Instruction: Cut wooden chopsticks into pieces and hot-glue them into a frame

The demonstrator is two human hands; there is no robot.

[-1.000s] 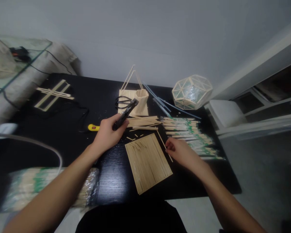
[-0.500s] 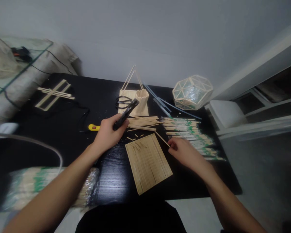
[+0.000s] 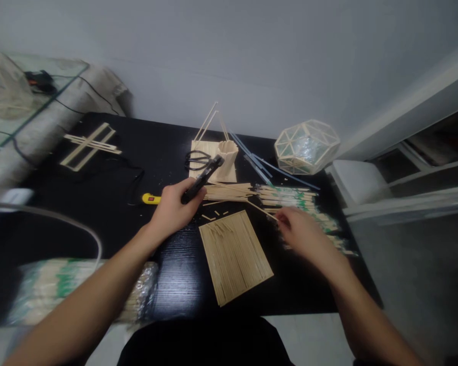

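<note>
My left hand [image 3: 175, 208] is closed around a glue gun [image 3: 203, 179], its dark body slanting up to the right and a yellow part with a red switch showing left of my fist. Between the fingers of my right hand [image 3: 299, 229] is the end of a thin wooden stick [image 3: 262, 210]. Its far end reaches the pile of loose sticks [image 3: 229, 191]. Below and between my hands lies a square panel of sticks side by side [image 3: 236, 259], with several short pieces [image 3: 219, 230] on its upper left part.
Behind the pile stand a stick base with a cup-like holder [image 3: 227, 157] and black-handled scissors [image 3: 197, 160]. Bluish strips [image 3: 252, 157], wrapped sticks [image 3: 305, 198] and a faceted stick frame [image 3: 307, 147] are to the right. Crossed sticks [image 3: 91, 146] and a bagged bundle [image 3: 49, 287] lie left.
My right hand has moved a little right and up, drawing the stick with it. The left hand keeps its hold on the glue gun, and the view has shifted slightly.
</note>
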